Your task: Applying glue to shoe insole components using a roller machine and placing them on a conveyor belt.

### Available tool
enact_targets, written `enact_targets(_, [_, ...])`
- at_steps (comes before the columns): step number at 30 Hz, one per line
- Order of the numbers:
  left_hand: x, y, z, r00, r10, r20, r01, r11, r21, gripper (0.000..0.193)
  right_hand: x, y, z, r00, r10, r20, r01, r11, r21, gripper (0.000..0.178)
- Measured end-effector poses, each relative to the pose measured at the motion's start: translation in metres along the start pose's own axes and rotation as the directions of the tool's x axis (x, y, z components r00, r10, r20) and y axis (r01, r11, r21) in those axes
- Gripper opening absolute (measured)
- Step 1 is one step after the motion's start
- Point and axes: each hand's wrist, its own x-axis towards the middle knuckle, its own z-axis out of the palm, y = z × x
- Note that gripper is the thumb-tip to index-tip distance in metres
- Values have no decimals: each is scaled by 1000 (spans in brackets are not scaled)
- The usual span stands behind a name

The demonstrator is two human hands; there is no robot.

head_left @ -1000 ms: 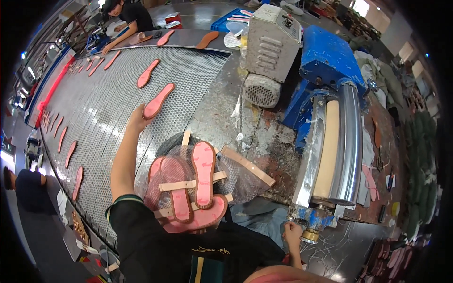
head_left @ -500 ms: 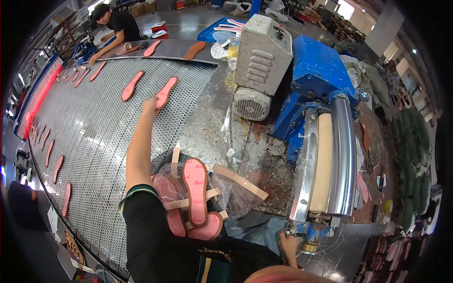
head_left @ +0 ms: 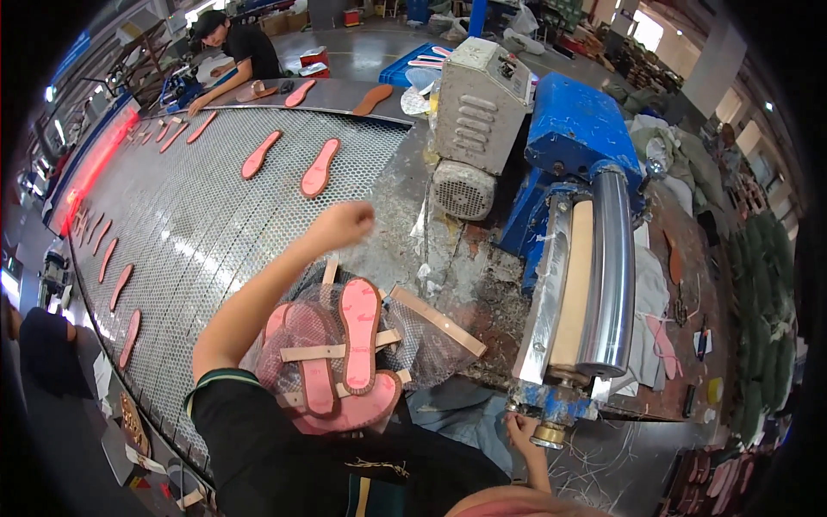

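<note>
My left hand (head_left: 347,224), blurred at the fingertips, is closed with nothing visible in it, above the near edge of the mesh conveyor belt (head_left: 233,198). Beyond it, a pink insole (head_left: 320,168) with a brown edge lies on the belt beside another pink insole (head_left: 261,154). In front of my body, more pink insoles rest on clear mesh sheets with tan strips; a long insole (head_left: 360,332) is on top. My right hand (head_left: 522,431) has curled fingers at the near end of the roller machine (head_left: 564,401), by a brass knob (head_left: 548,436); what they grip is hidden.
A grey motor housing (head_left: 478,108) and a blue machine body (head_left: 581,125) stand ahead. A steel roller (head_left: 610,276) runs beside a cream roller (head_left: 575,293). Across the belt, a co-worker (head_left: 245,52) leans over a ledge. Further insoles lie along the belt's left side.
My left hand has let go of the pink insole, which stays on the belt, and has drawn back toward me. The view has shifted slightly; my right hand keeps its place at the roller's end.
</note>
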Motion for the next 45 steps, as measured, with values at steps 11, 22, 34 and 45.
enact_targets(11, [-100, 46, 85, 984, 109, -138, -105, 994, 39, 15, 67, -130, -10, 914, -403, -52, 304, 762, -572, 38])
enact_targets(22, [-103, 33, 94, 981, -126, -147, 138, 988, 73, 26, 67, -131, 2, 997, -66, -32, 55, 962, -268, 36])
enact_targets(34, [-109, 9, 81, 920, -264, -291, 282, 959, 21, 28, 70, -120, 8, 996, -2, -87, -32, 920, -391, 36])
enact_targets(45, [-107, 12, 70, 850, -264, -456, 237, 964, -117, 33, 58, -120, 1, 987, 59, -147, -104, 941, -322, 27])
